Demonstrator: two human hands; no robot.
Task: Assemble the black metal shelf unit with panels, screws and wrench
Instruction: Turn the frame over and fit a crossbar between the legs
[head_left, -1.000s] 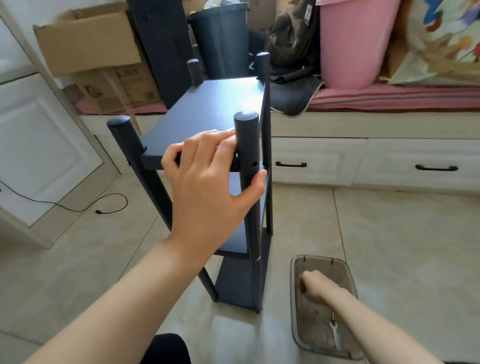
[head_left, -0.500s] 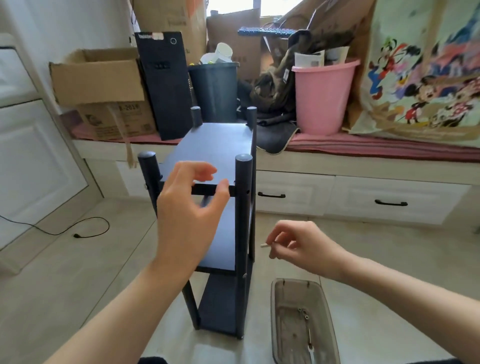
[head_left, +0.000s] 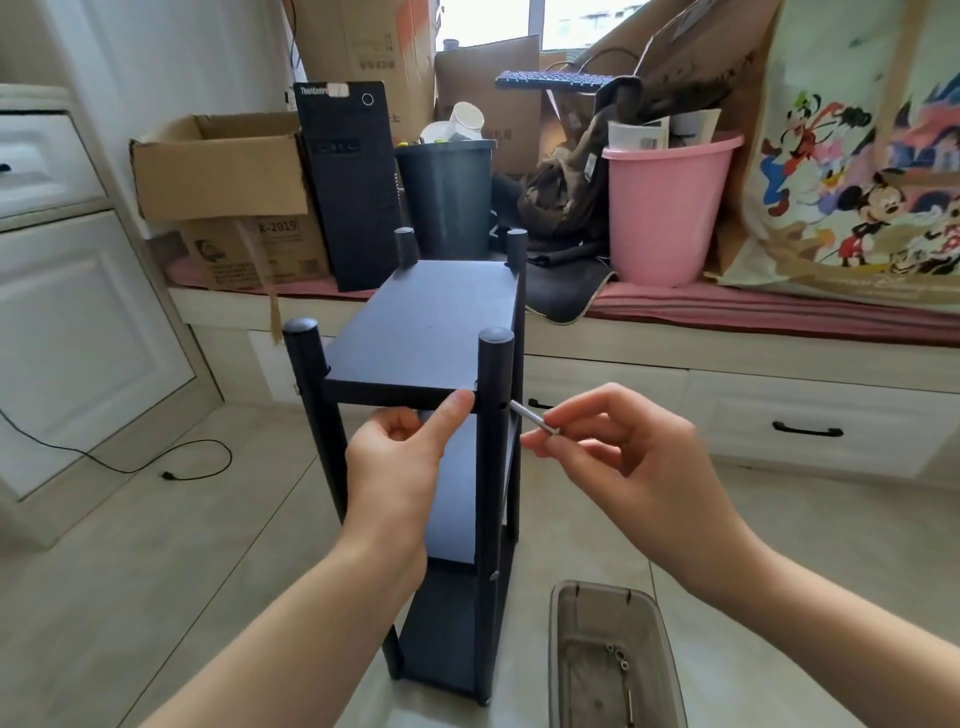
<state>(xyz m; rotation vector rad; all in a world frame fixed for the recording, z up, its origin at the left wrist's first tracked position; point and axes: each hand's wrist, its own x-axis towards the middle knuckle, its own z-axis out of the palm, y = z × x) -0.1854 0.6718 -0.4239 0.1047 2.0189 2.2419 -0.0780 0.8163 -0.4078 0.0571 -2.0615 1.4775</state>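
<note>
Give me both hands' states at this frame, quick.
Left hand: thumb and fingers pinch the front edge of the top panel.
Right hand: fingers pinch a screw, its tip at the hole in the front right post.

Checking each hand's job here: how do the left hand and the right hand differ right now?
The left hand steadies the top panel by its front edge, thumb up against it; the right hand touches no panel. The right hand pinches a screw whose tip meets the front right post; the left hand holds no screw. Both work at that corner.
</note>
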